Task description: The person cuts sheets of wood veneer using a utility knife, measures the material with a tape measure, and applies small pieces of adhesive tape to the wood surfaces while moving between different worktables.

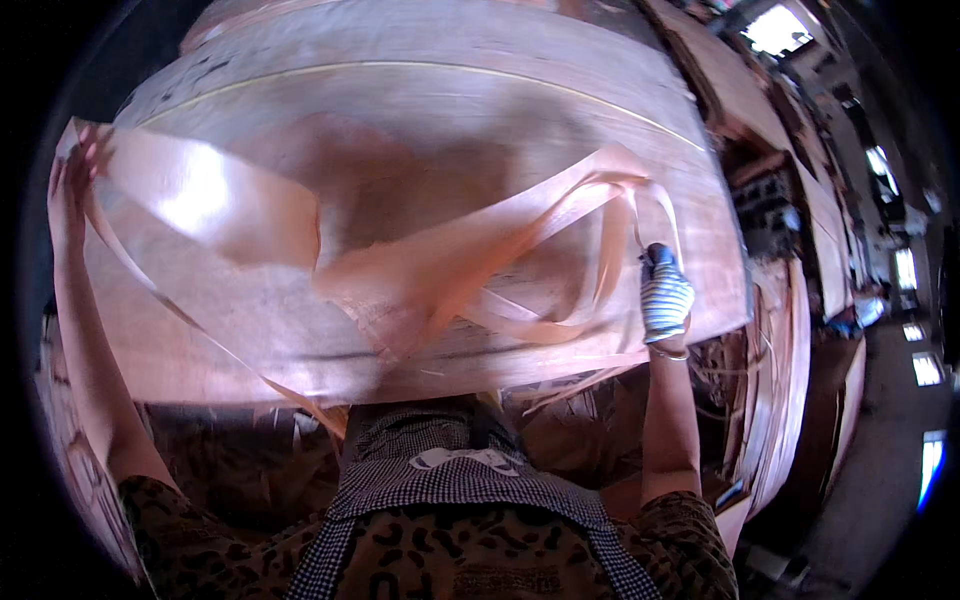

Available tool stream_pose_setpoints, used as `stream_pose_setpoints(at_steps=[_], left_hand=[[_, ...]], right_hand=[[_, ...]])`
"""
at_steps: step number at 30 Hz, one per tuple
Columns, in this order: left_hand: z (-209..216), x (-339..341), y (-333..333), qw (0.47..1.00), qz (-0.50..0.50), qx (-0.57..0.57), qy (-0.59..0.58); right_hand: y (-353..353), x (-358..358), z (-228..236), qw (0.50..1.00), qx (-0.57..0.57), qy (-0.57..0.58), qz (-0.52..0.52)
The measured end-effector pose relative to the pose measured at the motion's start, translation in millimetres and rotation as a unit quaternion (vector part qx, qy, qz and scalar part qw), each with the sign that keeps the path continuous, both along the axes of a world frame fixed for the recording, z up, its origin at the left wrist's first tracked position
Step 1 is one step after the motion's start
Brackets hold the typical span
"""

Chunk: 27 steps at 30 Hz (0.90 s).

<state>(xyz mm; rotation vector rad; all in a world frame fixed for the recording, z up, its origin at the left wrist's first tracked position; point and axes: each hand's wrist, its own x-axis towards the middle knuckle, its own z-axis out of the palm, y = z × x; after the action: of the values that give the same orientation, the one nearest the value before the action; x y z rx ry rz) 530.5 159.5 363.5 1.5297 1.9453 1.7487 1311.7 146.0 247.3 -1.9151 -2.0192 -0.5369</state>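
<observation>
A thin, pale orange wood veneer sheet stretches across the work surface, ragged and twisted toward its middle. My bare left hand is raised at the far left, its fingers closed on the sheet's outer corner. On the right, my right hand, in a striped glove with dark fingertips, is closed around narrow veneer strips that curl up and loop back toward the torn part. Another long thin strip trails from beside my left hand down past the near edge. Motion blurs some of the veneer.
Beneath the veneer lies a broad wooden board surface with a yellow line across its far part. Stacked veneer sheets stand at the right, with more boards behind. Scraps hang below the near edge. A person is far right.
</observation>
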Motion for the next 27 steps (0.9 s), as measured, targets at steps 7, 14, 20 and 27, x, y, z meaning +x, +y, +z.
stream_pose_setpoints(at_steps=[7,14,20,27], left_hand=[[-115,172,-41,0.991,0.09,0.056,-0.076],[-221,430,-92,0.897,-0.029,-0.328,0.295],[-285,419,-67,0.937,-0.054,-0.282,0.199],[-152,368,0,0.849,-0.005,-0.229,0.476]], right_hand=[[13,-27,-66,0.98,-0.093,0.08,0.158],[-29,-35,-112,0.891,-0.397,-0.011,0.221],[-14,5,-117,0.898,-0.315,-0.108,0.29],[40,204,-53,0.975,-0.123,-0.125,0.133]])
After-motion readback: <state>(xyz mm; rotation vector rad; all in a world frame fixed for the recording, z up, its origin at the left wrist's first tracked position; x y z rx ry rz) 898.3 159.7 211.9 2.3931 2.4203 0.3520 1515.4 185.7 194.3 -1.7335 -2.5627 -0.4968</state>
